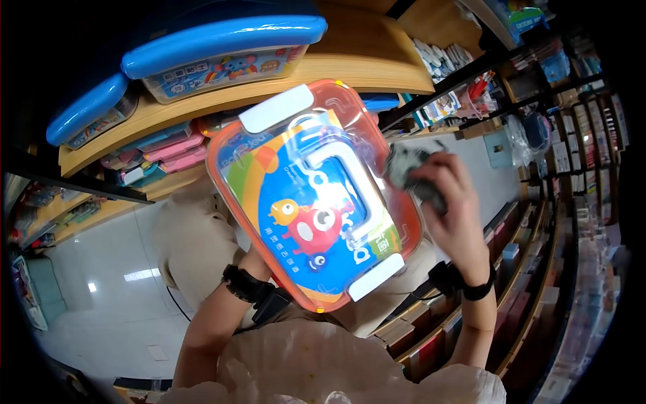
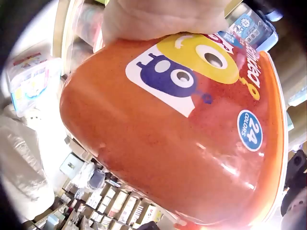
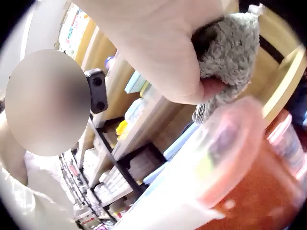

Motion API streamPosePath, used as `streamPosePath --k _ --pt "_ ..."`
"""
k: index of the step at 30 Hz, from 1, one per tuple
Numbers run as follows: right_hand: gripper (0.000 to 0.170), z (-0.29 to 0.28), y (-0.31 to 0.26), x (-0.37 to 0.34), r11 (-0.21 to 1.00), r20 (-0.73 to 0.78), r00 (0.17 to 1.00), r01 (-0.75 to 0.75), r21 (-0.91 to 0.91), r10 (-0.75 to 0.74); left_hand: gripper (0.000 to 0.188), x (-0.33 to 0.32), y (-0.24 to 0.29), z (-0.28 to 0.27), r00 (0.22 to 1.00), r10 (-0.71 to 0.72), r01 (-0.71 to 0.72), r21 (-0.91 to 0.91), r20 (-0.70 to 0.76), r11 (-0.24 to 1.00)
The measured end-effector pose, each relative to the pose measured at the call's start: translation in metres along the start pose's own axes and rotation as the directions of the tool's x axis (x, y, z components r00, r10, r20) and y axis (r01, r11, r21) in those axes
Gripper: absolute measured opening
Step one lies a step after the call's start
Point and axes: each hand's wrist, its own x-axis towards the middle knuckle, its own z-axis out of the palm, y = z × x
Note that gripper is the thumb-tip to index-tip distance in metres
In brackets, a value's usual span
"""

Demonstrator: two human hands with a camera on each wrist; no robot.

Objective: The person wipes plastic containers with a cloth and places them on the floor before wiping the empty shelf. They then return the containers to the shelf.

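Observation:
An orange box with a clear lid, white latches and a white handle (image 1: 316, 195) is held up in front of the body, tilted. Beneath it, the left hand is mostly hidden in the head view; in the left wrist view that hand (image 2: 165, 17) lies against the orange underside (image 2: 144, 124), its fingertips out of sight. The right hand (image 1: 454, 209) grips a grey fluffy cloth (image 1: 410, 172) at the box's right edge. In the right wrist view the right hand (image 3: 163, 48) pinches the cloth (image 3: 232, 52) just above the box's rim (image 3: 240, 143).
Blue-lidded tubs (image 1: 225, 57) stand on a wooden shelf (image 1: 363, 71) ahead, with pink boxes (image 1: 178, 155) on the level below. Stocked shelves (image 1: 538, 269) run along the right. Pale floor (image 1: 108, 236) shows at the left, with a greenish bin (image 1: 44, 289) on it.

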Motion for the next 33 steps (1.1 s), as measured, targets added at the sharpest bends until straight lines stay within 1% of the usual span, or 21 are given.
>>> streamPosePath --k 1,3,5,7,8,9,12,14,15,17,19,21,22,23,25,26,27,30,31,32,33 --pt "0.035 -0.002 0.007 0.002 0.997 -0.047 0.997 -0.065 0.029 0.067 0.063 0.0 0.001 -0.001 1.0 0.018 -0.018 -0.001 -0.01 1.0" --pt "0.038 -0.004 0.011 0.007 0.988 -0.137 0.985 -0.086 0.129 0.103 0.063 -0.001 0.002 -0.004 0.999 0.04 -0.04 -0.012 -0.032 0.999" --pt "0.04 -0.001 0.003 0.01 0.976 -0.123 0.983 -0.114 0.188 0.139 0.064 -0.001 0.001 -0.005 0.997 0.054 -0.056 -0.027 -0.056 0.998" --pt "0.039 0.009 -0.005 0.015 0.949 -0.001 0.998 0.063 0.308 -0.066 0.064 0.001 -0.001 -0.007 0.996 0.056 -0.058 -0.034 -0.067 0.998" --pt "0.037 0.01 -0.01 0.015 0.955 0.081 0.99 0.085 0.285 -0.112 0.064 0.001 -0.002 -0.007 0.995 0.06 -0.062 -0.037 -0.075 0.997" --pt "0.035 0.01 -0.009 0.014 0.968 0.098 0.984 0.127 0.215 -0.15 0.064 0.002 -0.003 -0.009 0.995 0.063 -0.067 -0.046 -0.083 0.997" --pt "0.034 0.007 -0.005 0.004 0.978 0.178 0.977 0.083 0.189 -0.117 0.065 0.007 -0.006 -0.012 0.992 0.079 -0.087 -0.075 -0.1 0.993" --pt "0.032 0.012 0.001 -0.01 0.986 0.197 0.98 -0.035 0.162 0.002 0.065 0.009 -0.006 -0.011 0.988 0.099 -0.109 -0.084 -0.121 0.99" --pt "0.032 0.015 0.001 -0.016 0.986 0.203 0.979 -0.035 0.162 0.002 0.065 0.009 -0.006 -0.006 0.987 0.099 -0.11 -0.089 -0.124 0.99" --pt "0.031 0.022 0.0 -0.027 0.941 0.148 0.965 -0.248 0.23 0.218 0.075 0.012 -0.003 0.004 0.961 0.223 -0.224 0.017 -0.162 0.975" --pt "0.032 0.029 -0.005 -0.039 0.95 0.122 0.967 -0.244 0.194 0.224 0.074 0.013 -0.005 -0.001 0.956 0.222 -0.226 0.002 -0.193 0.974" --pt "0.035 0.036 -0.017 -0.049 0.963 0.075 0.965 -0.258 0.074 0.253 0.074 0.014 -0.006 -0.009 0.935 0.223 -0.234 -0.006 -0.277 0.972" --pt "0.037 0.036 -0.023 -0.053 0.949 0.106 0.954 -0.293 0.115 0.281 0.074 0.016 -0.008 -0.023 0.936 0.244 -0.251 0.007 -0.255 0.968" --pt "0.039 0.035 -0.028 -0.057 0.953 0.14 0.96 -0.263 0.153 0.242 0.074 0.015 -0.007 -0.019 0.936 0.242 -0.249 0.007 -0.256 0.969" --pt "0.041 0.035 -0.038 -0.057 0.979 0.139 0.975 -0.186 0.086 0.173 0.073 0.012 -0.005 -0.011 0.946 0.265 -0.266 0.023 -0.184 0.964" --pt "0.045 0.034 -0.04 -0.058 0.99 0.156 0.98 -0.135 0.048 0.126 0.073 0.011 -0.005 -0.014 0.957 0.235 -0.246 -0.048 -0.173 0.968" --pt "0.045 0.033 -0.042 -0.059 0.989 0.153 0.98 -0.14 0.048 0.131 0.073 0.012 -0.006 -0.015 0.958 0.23 -0.241 -0.046 -0.171 0.969" --pt "0.053 0.037 -0.054 -0.064 0.997 0.189 0.981 -0.058 0.059 0.046 0.072 0.016 -0.007 -0.018 0.945 0.245 -0.26 -0.041 -0.214 0.965" --pt "0.052 0.042 -0.062 -0.067 0.996 0.195 0.98 -0.052 0.066 0.039 0.072 0.02 -0.006 -0.022 0.93 0.295 -0.3 0.01 -0.219 0.954" --pt "0.052 0.048 -0.068 -0.071 0.995 0.19 0.982 -0.003 0.097 -0.015 0.071 0.022 -0.006 -0.024 0.913 0.345 -0.34 0.059 -0.22 0.939" --pt "0.052 0.053 -0.071 -0.074 0.991 0.183 0.981 0.048 0.128 -0.071 0.071 0.023 -0.009 -0.026 0.915 0.341 -0.337 0.058 -0.218 0.94"
